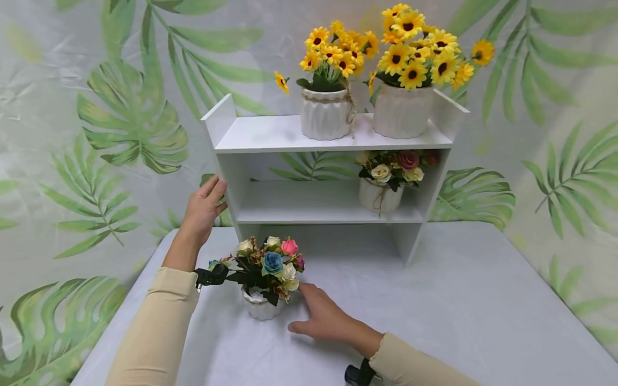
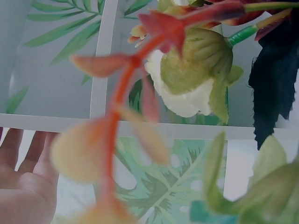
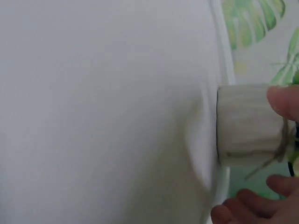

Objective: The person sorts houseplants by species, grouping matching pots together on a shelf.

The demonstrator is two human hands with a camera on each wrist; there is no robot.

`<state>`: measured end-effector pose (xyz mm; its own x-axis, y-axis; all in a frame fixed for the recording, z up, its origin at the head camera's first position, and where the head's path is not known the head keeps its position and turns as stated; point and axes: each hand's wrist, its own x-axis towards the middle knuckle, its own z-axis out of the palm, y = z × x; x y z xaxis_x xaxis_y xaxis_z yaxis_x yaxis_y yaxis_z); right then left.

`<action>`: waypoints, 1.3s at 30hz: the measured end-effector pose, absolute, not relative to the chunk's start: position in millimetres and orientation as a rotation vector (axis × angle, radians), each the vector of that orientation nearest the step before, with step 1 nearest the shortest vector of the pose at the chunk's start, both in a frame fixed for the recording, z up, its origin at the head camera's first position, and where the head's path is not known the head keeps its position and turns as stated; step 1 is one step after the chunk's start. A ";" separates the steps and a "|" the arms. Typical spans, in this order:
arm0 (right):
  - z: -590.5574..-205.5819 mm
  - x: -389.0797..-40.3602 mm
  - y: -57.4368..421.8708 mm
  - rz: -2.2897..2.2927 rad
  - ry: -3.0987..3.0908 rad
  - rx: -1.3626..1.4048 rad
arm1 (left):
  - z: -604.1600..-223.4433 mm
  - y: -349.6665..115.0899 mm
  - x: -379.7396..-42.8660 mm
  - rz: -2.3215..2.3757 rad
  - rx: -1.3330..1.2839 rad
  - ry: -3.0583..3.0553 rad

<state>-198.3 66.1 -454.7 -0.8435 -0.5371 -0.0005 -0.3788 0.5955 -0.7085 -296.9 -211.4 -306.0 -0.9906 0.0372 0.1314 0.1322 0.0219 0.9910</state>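
Note:
My left hand (image 1: 203, 210) is raised at the left side of a white two-tier shelf (image 1: 309, 215), its fingers against or very close to the side panel. In the left wrist view part of that hand (image 2: 28, 172) shows by the panel edge, behind blurred artificial flowers. On the table below, a white ribbed flowerpot (image 1: 262, 306) stands with blue, pink and cream artificial roses (image 1: 273, 262). Just right of this pot is my right hand (image 1: 325, 317), thumb and fingers spread apart. The right wrist view shows the flowerpot (image 3: 252, 125) with twine, between thumb and fingers; contact cannot be told.
Two white pots (image 1: 325, 115) of yellow sunflowers (image 1: 410, 53) stand on the top board. A pot (image 1: 380, 197) of cream and dark pink roses occupies the middle board's right end. White cloth covers the table (image 1: 463, 316); a leaf-print backdrop (image 1: 140, 118) hangs behind.

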 end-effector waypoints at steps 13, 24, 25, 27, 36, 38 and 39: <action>-464.7 -203.2 27.6 -1.596 2.467 -0.691 | -304.5 -211.1 -297.4 -2.147 -0.195 -2.189; -475.8 -219.6 11.0 -1.725 2.437 -0.650 | -305.7 -209.5 -297.6 -2.162 -0.170 -2.172; -475.9 -220.9 9.6 -1.703 2.458 -0.673 | -305.6 -209.6 -297.6 -2.164 -0.171 -2.168; -475.4 -223.0 6.3 -1.683 2.477 -0.727 | -305.3 -209.6 -297.4 -2.165 -0.175 -2.164; -479.0 -222.8 -6.5 -1.758 2.410 -0.770 | -307.2 -210.7 -297.5 -2.184 -0.170 -2.158; -480.1 -222.8 -7.7 -1.793 2.376 -0.741 | -307.3 -210.6 -297.7 -2.187 -0.178 -2.156; -480.4 -223.0 -8.2 -1.806 2.362 -0.731 | -307.3 -210.4 -297.6 -2.184 -0.181 -2.157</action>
<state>-223.0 -8.2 -480.4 -0.8829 -0.4150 0.2198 -0.3209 0.1914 -0.9276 -297.6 -210.4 -307.3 -0.9909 0.0356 0.1302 0.1297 -0.0150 0.9914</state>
